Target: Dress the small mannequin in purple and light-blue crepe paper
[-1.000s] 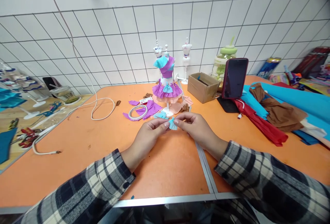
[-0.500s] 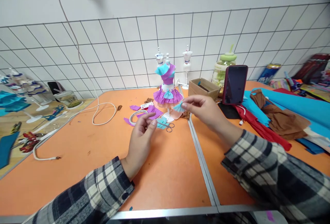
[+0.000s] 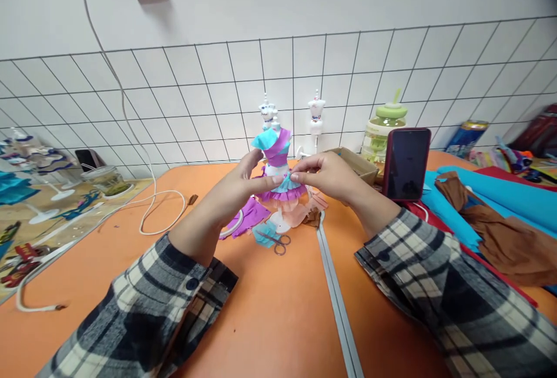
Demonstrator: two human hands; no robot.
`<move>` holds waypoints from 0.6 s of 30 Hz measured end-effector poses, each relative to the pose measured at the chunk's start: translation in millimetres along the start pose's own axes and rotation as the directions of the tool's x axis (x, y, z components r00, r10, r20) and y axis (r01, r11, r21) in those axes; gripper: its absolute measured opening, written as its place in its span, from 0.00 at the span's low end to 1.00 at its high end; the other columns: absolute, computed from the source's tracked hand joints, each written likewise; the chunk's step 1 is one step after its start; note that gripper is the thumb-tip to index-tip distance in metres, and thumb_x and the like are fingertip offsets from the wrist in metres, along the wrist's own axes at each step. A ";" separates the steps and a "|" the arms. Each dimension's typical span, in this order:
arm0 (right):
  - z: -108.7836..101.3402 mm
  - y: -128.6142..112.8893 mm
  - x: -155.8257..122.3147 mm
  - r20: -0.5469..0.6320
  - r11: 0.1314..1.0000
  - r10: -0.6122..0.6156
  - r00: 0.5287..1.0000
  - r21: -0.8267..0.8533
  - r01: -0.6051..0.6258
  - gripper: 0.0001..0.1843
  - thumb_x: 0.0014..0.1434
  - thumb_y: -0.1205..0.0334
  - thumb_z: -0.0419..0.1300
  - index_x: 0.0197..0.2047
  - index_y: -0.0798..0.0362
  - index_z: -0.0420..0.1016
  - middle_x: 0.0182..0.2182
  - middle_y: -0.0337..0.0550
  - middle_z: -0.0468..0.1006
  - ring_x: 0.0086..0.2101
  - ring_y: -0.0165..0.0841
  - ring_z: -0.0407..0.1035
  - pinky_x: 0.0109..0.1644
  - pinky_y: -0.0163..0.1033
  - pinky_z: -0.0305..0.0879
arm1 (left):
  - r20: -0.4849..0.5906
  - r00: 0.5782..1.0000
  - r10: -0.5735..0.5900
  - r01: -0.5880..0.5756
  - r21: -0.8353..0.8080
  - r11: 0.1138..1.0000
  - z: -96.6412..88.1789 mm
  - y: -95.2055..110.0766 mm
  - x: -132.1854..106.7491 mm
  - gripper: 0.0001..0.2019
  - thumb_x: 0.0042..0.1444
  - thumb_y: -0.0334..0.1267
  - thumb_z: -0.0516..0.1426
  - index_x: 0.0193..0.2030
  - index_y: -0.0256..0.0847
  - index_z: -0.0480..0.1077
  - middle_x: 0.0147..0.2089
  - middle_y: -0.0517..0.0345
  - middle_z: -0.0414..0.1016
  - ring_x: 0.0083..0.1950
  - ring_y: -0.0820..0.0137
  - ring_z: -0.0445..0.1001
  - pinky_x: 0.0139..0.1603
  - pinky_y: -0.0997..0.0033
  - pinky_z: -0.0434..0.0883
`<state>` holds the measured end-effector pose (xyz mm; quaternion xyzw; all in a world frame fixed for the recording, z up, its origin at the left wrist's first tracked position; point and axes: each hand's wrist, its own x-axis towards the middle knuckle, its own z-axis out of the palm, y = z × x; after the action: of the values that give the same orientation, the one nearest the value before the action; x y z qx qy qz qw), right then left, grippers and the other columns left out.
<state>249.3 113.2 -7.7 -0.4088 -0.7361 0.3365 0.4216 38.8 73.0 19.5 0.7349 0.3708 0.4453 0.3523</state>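
Note:
A miniature dress form (image 3: 278,157) stands upright, dressed in a purple and light-blue crepe-paper top and a ruffled purple skirt (image 3: 282,195). My left hand (image 3: 246,177) is closed at its waist from the left, thumb in front and fingers partly hidden behind it. From the right, my right hand (image 3: 326,175) pinches a light-blue crepe-paper piece (image 3: 288,182) against the skirt front. Small scissors (image 3: 278,243) lie below the form's base, partly over a light-blue paper scrap (image 3: 264,231). Purple paper (image 3: 250,215) and a roll of tape (image 3: 232,224) lie by my left wrist.
Two white dress forms (image 3: 317,112) stand behind. To the right are a cardboard box (image 3: 369,172), a phone (image 3: 408,163), a green-lidded bottle (image 3: 387,122) and brown paper (image 3: 491,238). A white cable (image 3: 163,195) curls on the left. A metal strip (image 3: 333,285) crosses the orange table.
Both hands have moved forward to the dress form. My right hand has brought the light-blue piece to the skirt front, and my left hand has closed on the form's waist. The view has tilted slightly upward.

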 end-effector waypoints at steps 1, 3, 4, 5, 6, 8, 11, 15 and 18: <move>0.9 -1.3 0.0 0.005 1.000 0.014 1.000 0.008 -0.014 0.05 0.52 0.60 0.69 0.33 0.51 0.83 0.30 0.41 0.82 0.32 0.32 0.73 0.36 0.36 0.69 | 0.019 1.000 -0.023 0.023 -0.024 0.999 2.6 -3.3 0.4 0.31 0.53 0.41 0.65 0.64 0.47 0.65 0.70 0.51 0.61 0.73 0.49 0.54 0.68 0.47 0.60; 2.9 -3.4 -0.4 0.012 0.998 0.046 0.999 0.032 -0.046 0.03 0.52 0.62 0.68 0.32 0.52 0.83 0.30 0.42 0.82 0.32 0.32 0.74 0.35 0.35 0.69 | 0.051 0.997 -0.066 0.069 -0.062 0.996 6.7 -8.6 1.5 0.33 0.52 0.39 0.65 0.65 0.46 0.63 0.71 0.50 0.60 0.72 0.50 0.55 0.68 0.49 0.60; 3.7 -3.6 -0.5 0.014 0.998 0.056 0.998 0.040 -0.057 0.03 0.53 0.63 0.68 0.32 0.53 0.83 0.30 0.42 0.82 0.32 0.32 0.74 0.35 0.35 0.69 | 0.055 0.996 -0.074 0.078 -0.076 0.994 8.4 -10.5 2.1 0.34 0.51 0.38 0.65 0.65 0.44 0.63 0.70 0.48 0.61 0.70 0.51 0.58 0.67 0.49 0.61; 4.3 -3.1 -0.5 0.009 0.997 0.061 0.998 0.041 -0.061 0.03 0.53 0.63 0.68 0.32 0.53 0.83 0.30 0.42 0.82 0.32 0.33 0.74 0.35 0.35 0.70 | 0.059 0.995 -0.079 0.084 -0.086 0.993 10.1 -12.0 2.7 0.34 0.50 0.38 0.66 0.64 0.42 0.63 0.69 0.47 0.62 0.68 0.51 0.61 0.65 0.50 0.63; 4.6 -2.0 -0.4 -0.002 0.998 0.059 0.998 0.036 -0.059 0.04 0.52 0.63 0.68 0.32 0.53 0.83 0.30 0.42 0.82 0.33 0.33 0.75 0.35 0.36 0.70 | 0.065 0.994 -0.083 0.088 -0.090 0.992 11.9 -13.3 3.2 0.34 0.49 0.38 0.66 0.64 0.41 0.63 0.67 0.46 0.64 0.66 0.51 0.64 0.64 0.51 0.65; 4.6 1.2 0.0 -0.032 0.999 0.048 0.998 0.010 -0.048 0.05 0.52 0.61 0.69 0.32 0.52 0.83 0.30 0.42 0.82 0.32 0.33 0.75 0.36 0.36 0.70 | 0.069 0.993 -0.090 0.096 -0.084 0.992 15.8 -16.0 3.9 0.34 0.49 0.39 0.67 0.62 0.39 0.63 0.63 0.45 0.68 0.62 0.53 0.68 0.60 0.53 0.67; 4.6 3.4 0.0 -0.039 0.998 0.052 0.998 -0.023 -0.053 0.04 0.52 0.62 0.68 0.32 0.53 0.83 0.29 0.42 0.82 0.31 0.32 0.75 0.35 0.35 0.71 | 0.043 0.995 -0.095 0.097 -0.053 0.994 21.2 -20.2 3.9 0.33 0.50 0.41 0.67 0.61 0.38 0.61 0.57 0.47 0.72 0.59 0.55 0.70 0.57 0.57 0.69; 6.1 -1.5 -2.6 -0.049 0.997 0.066 0.997 -0.038 -0.067 0.03 0.53 0.64 0.68 0.32 0.53 0.83 0.29 0.43 0.82 0.31 0.32 0.75 0.35 0.35 0.70 | -0.018 0.997 -0.082 0.083 0.090 0.992 24.9 -23.3 3.2 0.30 0.50 0.42 0.66 0.57 0.40 0.62 0.51 0.53 0.75 0.55 0.57 0.72 0.53 0.60 0.70; 7.4 -5.5 -4.5 -0.087 0.998 0.060 0.994 -0.030 -0.063 0.03 0.53 0.64 0.69 0.33 0.53 0.83 0.30 0.43 0.83 0.31 0.32 0.75 0.35 0.35 0.70 | -0.042 0.997 -0.072 0.078 0.165 0.983 26.0 -23.9 3.0 0.26 0.52 0.41 0.65 0.55 0.40 0.63 0.49 0.55 0.76 0.53 0.59 0.73 0.51 0.61 0.69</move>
<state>242.3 105.7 -7.7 -0.4524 -0.7098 0.3191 0.4357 58.1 82.1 -8.8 0.7392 0.4405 0.4121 0.2994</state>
